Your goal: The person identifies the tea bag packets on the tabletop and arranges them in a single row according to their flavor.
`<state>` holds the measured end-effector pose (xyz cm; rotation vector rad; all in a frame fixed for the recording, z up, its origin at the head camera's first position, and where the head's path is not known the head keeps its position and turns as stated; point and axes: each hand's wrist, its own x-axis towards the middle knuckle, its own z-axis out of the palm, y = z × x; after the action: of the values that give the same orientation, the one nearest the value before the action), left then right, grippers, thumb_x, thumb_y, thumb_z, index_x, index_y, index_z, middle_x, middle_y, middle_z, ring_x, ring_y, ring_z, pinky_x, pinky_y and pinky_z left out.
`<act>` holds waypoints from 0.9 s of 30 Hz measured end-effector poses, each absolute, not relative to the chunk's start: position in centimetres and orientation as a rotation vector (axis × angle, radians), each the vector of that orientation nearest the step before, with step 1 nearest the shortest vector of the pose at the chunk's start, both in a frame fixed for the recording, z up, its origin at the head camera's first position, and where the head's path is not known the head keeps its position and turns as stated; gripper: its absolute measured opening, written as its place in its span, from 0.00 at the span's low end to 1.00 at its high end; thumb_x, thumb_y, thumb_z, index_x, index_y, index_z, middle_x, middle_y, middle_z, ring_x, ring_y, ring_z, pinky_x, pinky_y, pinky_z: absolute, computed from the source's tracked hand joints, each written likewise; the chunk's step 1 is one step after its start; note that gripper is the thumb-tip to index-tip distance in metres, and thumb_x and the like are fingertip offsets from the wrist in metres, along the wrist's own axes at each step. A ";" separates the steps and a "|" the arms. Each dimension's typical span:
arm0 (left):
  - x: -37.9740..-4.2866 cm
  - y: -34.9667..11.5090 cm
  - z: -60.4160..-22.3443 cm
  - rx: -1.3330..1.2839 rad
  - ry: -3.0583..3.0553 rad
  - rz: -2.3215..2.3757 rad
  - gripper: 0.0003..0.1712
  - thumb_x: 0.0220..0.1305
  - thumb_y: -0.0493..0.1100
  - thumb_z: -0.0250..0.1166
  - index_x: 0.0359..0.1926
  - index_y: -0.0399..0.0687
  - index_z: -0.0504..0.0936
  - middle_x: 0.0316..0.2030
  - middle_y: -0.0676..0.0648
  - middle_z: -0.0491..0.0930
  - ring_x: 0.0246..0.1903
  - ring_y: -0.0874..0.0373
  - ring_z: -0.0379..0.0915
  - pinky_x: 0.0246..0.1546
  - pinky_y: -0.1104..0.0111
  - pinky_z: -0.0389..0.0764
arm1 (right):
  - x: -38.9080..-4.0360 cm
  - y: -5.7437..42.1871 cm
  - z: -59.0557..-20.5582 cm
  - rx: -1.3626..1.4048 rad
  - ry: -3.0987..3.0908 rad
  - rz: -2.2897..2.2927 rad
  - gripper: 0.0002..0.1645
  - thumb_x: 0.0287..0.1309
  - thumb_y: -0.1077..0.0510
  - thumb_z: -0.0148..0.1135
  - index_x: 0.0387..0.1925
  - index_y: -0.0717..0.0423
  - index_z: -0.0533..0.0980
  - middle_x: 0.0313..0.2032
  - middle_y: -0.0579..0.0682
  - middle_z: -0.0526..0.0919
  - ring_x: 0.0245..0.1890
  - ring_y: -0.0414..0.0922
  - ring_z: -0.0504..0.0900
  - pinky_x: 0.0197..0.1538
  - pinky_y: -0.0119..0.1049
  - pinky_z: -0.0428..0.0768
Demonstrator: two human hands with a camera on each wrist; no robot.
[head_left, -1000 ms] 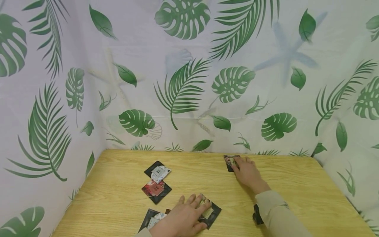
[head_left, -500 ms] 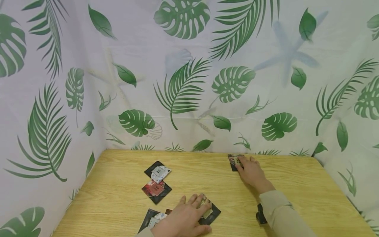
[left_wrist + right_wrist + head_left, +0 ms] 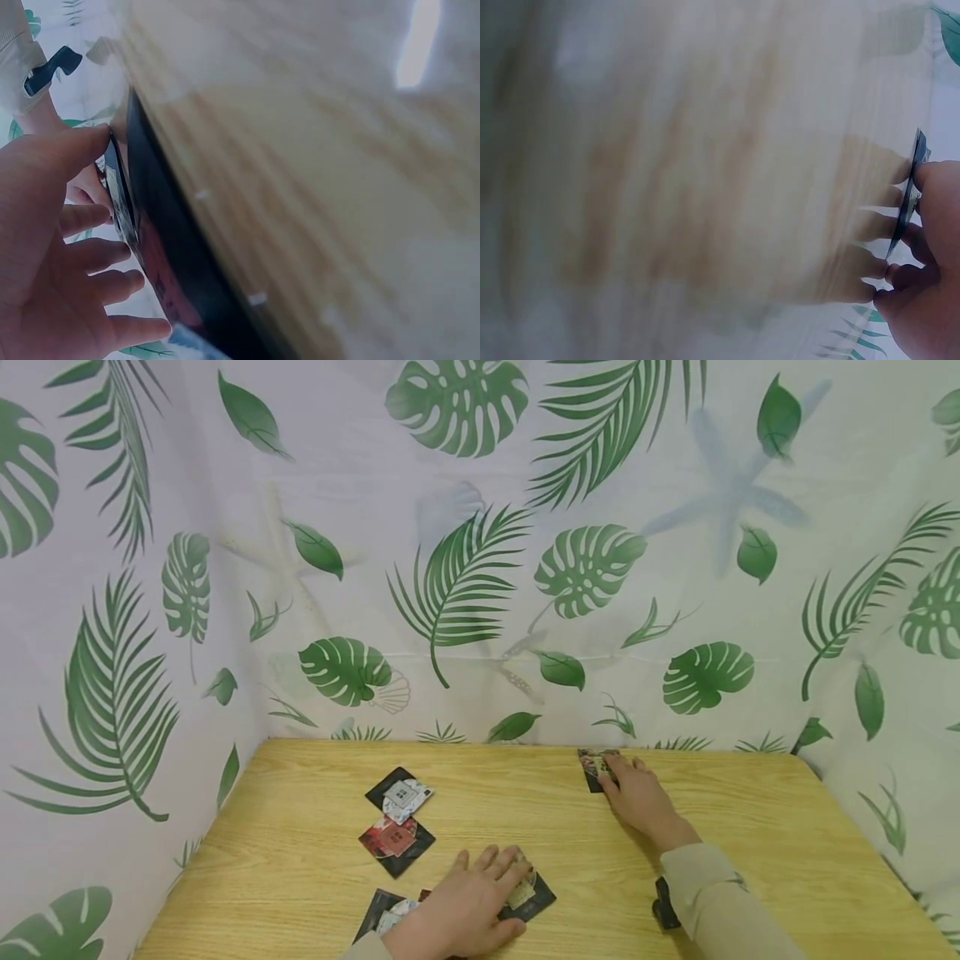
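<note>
My left hand lies over a dark square packet with a pale yellow label, fingers spread and touching it. Partly under that hand and forearm, a black packet with a white-and-blue print shows; a small brown edge beside it is mostly hidden. Toward the back edge, my right hand rests its fingers on another dark packet with a red-and-cream print, covering its right part. In the right wrist view that packet appears edge-on, flat near the tabletop, under the thumb and fingers.
Two more packets, one black and white and one black and red, overlap left of centre on the wooden table. A leaf-patterned cloth hangs behind the table. A black strap device is at my right wrist.
My right hand has slid its packet a little to the right along the back edge, then nearly stopped. My left hand and its packet have shifted only slightly.
</note>
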<state>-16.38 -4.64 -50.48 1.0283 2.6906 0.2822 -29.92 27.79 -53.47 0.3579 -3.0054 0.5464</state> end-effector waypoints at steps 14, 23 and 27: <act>-17.2 -5.6 -49.9 0.892 2.761 0.210 0.40 0.76 0.63 0.60 0.82 0.60 0.63 0.81 0.45 0.62 0.80 0.43 0.58 0.74 0.35 0.64 | -29.9 27.8 -53.8 0.355 -3.003 0.553 0.33 0.81 0.52 0.50 0.75 0.69 0.65 0.72 0.75 0.69 0.73 0.80 0.61 0.71 0.76 0.63; -18.0 -5.1 -50.1 0.863 2.745 0.283 0.38 0.78 0.61 0.58 0.83 0.63 0.61 0.81 0.43 0.62 0.80 0.39 0.58 0.74 0.34 0.63 | -29.8 28.0 -53.7 0.380 -3.010 0.594 0.33 0.82 0.52 0.50 0.76 0.70 0.64 0.73 0.76 0.66 0.73 0.81 0.59 0.71 0.77 0.60; -18.7 -5.0 -50.2 0.847 2.746 0.286 0.38 0.78 0.61 0.58 0.83 0.63 0.60 0.81 0.43 0.61 0.80 0.39 0.56 0.75 0.34 0.62 | -29.8 28.1 -53.6 0.384 -3.007 0.610 0.33 0.82 0.53 0.50 0.76 0.70 0.64 0.74 0.76 0.65 0.74 0.81 0.58 0.72 0.77 0.60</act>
<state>-18.68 -4.96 -50.22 0.8471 2.7460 0.2863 -29.81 28.05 -53.62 0.3838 -3.0069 0.6095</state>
